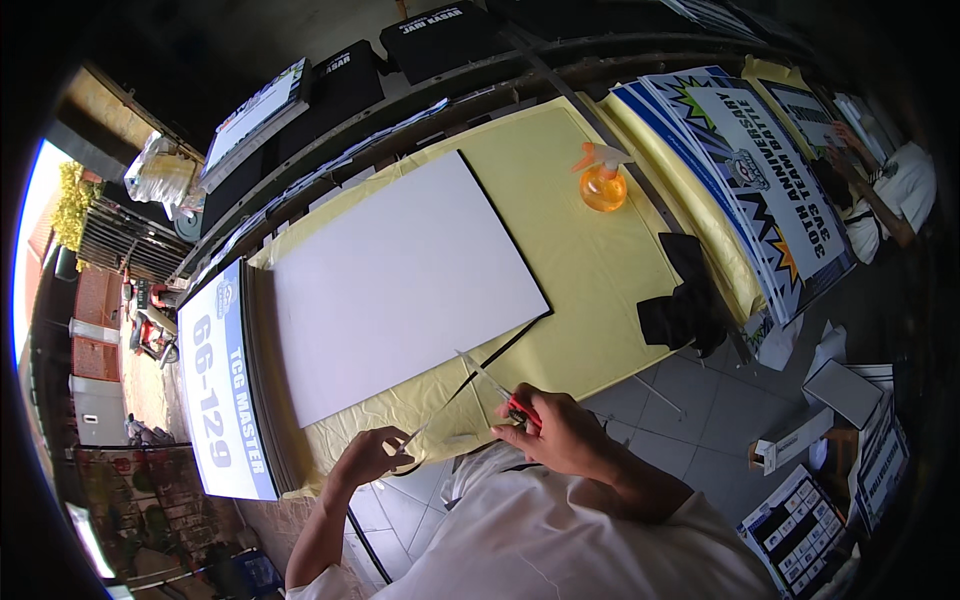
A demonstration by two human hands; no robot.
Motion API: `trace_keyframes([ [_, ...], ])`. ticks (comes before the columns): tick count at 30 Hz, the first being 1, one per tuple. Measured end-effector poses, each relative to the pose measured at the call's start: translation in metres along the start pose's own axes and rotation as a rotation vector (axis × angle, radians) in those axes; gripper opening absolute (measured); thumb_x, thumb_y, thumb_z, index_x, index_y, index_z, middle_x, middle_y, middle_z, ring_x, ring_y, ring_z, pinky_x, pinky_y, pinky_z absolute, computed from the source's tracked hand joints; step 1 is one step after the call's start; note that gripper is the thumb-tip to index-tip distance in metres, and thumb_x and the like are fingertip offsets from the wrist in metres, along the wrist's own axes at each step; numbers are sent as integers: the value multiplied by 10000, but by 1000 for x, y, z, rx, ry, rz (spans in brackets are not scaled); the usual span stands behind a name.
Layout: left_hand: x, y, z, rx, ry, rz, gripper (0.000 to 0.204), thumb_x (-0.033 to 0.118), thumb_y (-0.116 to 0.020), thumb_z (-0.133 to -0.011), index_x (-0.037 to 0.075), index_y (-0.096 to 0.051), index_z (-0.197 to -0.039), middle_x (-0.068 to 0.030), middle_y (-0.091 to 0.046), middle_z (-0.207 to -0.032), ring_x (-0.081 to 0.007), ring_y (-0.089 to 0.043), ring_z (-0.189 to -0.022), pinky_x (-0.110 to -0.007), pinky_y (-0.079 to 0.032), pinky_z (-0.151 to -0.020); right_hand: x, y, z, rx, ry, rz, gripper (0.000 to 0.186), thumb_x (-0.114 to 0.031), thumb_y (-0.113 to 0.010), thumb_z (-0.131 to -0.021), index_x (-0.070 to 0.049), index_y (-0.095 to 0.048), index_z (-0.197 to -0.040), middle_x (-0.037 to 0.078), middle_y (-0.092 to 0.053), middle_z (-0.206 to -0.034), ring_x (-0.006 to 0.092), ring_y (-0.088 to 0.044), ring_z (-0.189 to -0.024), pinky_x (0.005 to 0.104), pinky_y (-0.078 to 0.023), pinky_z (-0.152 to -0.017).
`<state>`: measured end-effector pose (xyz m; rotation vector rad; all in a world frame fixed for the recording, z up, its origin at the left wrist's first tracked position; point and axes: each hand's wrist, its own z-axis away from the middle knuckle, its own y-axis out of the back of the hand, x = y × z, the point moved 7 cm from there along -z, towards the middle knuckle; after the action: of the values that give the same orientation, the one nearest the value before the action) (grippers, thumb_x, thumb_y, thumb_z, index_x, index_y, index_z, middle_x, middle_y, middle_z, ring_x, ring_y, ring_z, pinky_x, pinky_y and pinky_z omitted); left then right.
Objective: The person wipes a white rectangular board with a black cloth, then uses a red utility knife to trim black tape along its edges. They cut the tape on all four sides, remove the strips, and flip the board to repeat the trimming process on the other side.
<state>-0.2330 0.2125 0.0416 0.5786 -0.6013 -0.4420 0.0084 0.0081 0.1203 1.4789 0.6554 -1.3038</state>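
Observation:
A pair of scissors [521, 408] with red handles is in my right hand [562, 432], fingers wrapped round the grips. Its blades point up and left, over the near edge of a large white board [400, 285]. My left hand [368, 458] is near the table's front edge, with thumb and fingers pinching what looks like a thin pale strip [418, 434]. A narrow black strip [497, 352] runs slantwise from the board's near right corner toward the space between my hands. The board lies flat on the yellow-covered table [615, 300], a dark edge along its right side.
An orange spray bottle [602, 184] stands beyond the board, with black cloth [683, 300] at the table's right. Printed boards are stacked at left [222, 390] and right [750, 180]. Cartons and papers [835, 415] lie on the right floor. Another person [893, 195] is at far right.

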Motion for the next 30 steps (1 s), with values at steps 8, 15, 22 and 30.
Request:
trace_keyframes([
  [8, 17, -7, 21, 258, 109, 91, 569, 374, -842, -800, 62, -679, -1247, -187, -704, -1215, -346, -705, -1073, -435, -551, -935, 53, 73, -21, 130, -230, -268, 377, -203, -663, -1009, 23, -532, -1282, 58, -639, -846, 113, -631, -546, 275, -502, -482],
  [15, 33, 45, 5, 640, 135, 213, 457, 326, -810, -869, 13, -687, -1177, -165, -743, -1149, -294, -751, -1000, -400, -597, -803, 89, 97, -38, 295, -330, -130, 697, -106, -523, -1053, -136, -140, -1635, 110, -660, -913, 139, -626, -548, 308, -555, -500],
  [22, 142, 130, -137, 923, -291, 242, 248, 234, -743, -926, 58, -714, -1098, -119, -763, -1042, -268, -755, -889, -364, -588, -729, 114, 92, -122, 335, -72, 440, 643, -153, -496, -1050, -102, -208, -1622, 228, -680, -923, 368, -695, -744, 456, -569, -729],
  [30, 195, 171, -295, 936, -411, -143, 316, 222, -617, -974, 93, -651, -1261, -107, -615, -1340, -332, -521, -1284, -471, -445, -1036, 101, 97, -242, 169, -304, 570, 564, -252, -439, -1074, -76, -295, -1590, 241, -694, -1064, 399, -696, -978, 483, -566, -871],
])
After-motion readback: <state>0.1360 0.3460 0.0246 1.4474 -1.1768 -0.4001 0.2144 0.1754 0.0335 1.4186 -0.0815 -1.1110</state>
